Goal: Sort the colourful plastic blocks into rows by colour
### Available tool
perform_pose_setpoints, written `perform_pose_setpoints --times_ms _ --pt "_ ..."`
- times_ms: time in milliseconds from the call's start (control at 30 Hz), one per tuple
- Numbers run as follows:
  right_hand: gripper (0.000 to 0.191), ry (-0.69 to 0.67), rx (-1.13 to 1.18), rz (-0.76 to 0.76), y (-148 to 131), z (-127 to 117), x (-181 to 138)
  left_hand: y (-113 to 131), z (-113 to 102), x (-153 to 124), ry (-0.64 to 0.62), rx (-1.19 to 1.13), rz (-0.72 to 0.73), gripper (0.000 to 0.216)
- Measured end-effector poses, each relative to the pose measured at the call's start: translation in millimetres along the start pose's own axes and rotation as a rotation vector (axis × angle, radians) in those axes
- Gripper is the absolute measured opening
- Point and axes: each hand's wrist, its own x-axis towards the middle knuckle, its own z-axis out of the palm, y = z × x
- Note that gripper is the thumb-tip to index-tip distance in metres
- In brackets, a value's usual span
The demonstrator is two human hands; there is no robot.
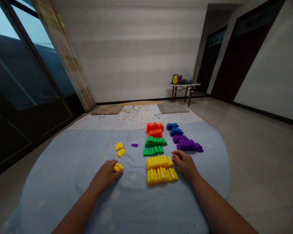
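My left hand (109,171) is closed around a few yellow plastic tubes (118,167) at the left of the table. Just beyond it lie more loose yellow tubes (121,152) and a single purple tube (134,145). My right hand (184,161) rests beside the right end of the stacked yellow tubes (160,162), its fingers curled; whether anything sits between the fingertips I cannot make out. A nearer stack of yellow tubes (161,175) lies in front. Behind these are rows of green tubes (155,141) and orange tubes (155,127).
Purple tubes (189,145) and blue tubes (176,131) are piled beyond my right hand. A light blue cloth (63,169) covers the round table. Two flat mats (173,108) lie at its far edge. By the wall stands a small table (184,84) with bags on it.
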Motion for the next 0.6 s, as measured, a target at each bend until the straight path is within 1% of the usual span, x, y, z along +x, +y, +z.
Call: perform_pose_setpoints --times_ms 67,133,233,300,367,433,500,600 --pt "0.029 0.003 0.001 -0.006 -0.6 0.1 0.7 1.0 1.1 -0.8 -0.018 -0.038 0.024 0.061" --pt "0.028 0.006 -0.005 -0.008 -1.2 0.1 1.3 2.2 0.7 -2.3 -0.032 -0.012 0.006 0.066" --pt "0.028 0.016 -0.013 -0.010 -1.8 0.3 1.8 3.5 -4.2 -3.9 -0.076 0.112 -0.019 0.062" --pt "0.028 0.020 -0.008 -0.014 -2.2 0.5 2.0 3.0 -9.0 -3.9 -0.110 0.154 0.017 0.059" --pt "0.027 0.028 -0.001 -0.018 -2.6 0.7 2.2 1.6 -13.0 -3.7 -0.122 0.153 0.085 0.056" --pt "0.027 0.033 0.011 -0.018 -3.0 0.8 2.3 1.2 -15.3 -5.2 -0.135 0.161 0.107 0.050" --pt "0.027 0.028 0.018 -0.019 -3.4 0.6 2.1 3.7 -16.3 -9.7 -0.159 0.190 0.056 0.045" --pt "0.027 0.020 0.019 -0.019 -3.5 0.1 1.4 12.1 -17.6 -19.9 -0.206 0.210 -0.030 0.052"
